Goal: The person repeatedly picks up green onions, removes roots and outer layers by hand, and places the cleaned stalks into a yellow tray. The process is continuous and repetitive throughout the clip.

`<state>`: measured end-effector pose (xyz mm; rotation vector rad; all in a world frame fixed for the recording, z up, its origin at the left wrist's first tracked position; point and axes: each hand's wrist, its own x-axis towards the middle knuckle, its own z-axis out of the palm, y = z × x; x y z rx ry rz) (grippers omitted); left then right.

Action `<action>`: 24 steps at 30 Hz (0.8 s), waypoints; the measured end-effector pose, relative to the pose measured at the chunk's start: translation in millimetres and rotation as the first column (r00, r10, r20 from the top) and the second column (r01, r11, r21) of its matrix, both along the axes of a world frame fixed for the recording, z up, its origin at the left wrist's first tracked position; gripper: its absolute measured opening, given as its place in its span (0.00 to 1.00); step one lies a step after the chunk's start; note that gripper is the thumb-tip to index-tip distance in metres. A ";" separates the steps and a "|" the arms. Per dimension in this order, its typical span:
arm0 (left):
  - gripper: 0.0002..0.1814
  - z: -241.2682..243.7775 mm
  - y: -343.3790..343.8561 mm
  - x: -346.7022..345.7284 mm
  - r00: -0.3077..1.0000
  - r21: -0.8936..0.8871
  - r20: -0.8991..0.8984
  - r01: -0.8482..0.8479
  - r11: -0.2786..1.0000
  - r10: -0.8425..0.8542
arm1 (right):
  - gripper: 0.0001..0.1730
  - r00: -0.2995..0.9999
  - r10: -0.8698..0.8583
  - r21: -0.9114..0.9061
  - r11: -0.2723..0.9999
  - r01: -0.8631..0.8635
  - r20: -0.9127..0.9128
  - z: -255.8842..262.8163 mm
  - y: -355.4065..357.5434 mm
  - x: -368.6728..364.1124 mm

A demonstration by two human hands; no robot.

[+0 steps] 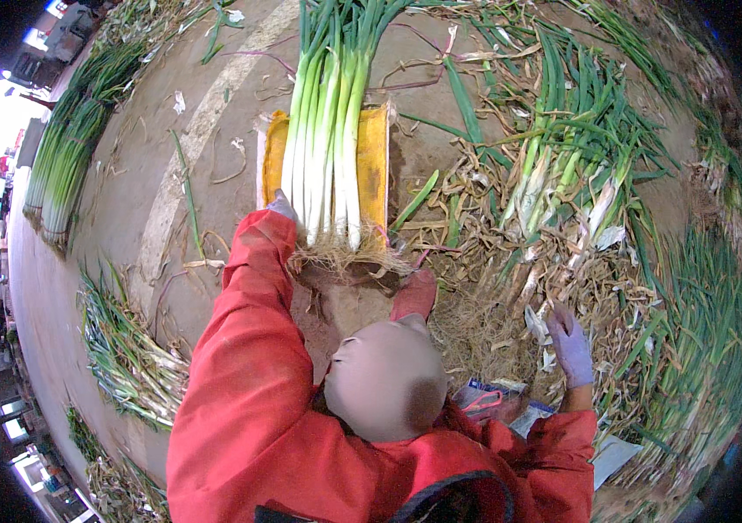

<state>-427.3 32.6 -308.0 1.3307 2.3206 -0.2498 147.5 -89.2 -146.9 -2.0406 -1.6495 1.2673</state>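
A row of long spring onions lies over a yellow padded rest, white stalks toward me and green tops pointing away. Their stringy roots hang past its near edge. My left hand, in a pale glove, is at the left side of the white stalks; the red sleeve hides most of it, so its grip is unclear. Off to the right, my right hand, in a lavender glove, is low over dry peelings, its fingers bent. A white scrap of peel is beside its fingertips.
Untrimmed spring onions lie on a heap of dry leaves at right. More green onions line the far right. Bundled onions and a loose pile are at left. My red shoe is near the rest.
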 end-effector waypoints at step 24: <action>0.30 72.1 -66.3 38.3 0.988 0.653 0.016 0.108 0.750 -0.156 | 0.35 0.939 -0.261 -0.164 0.940 0.300 0.224 -138.6 30.7 -16.4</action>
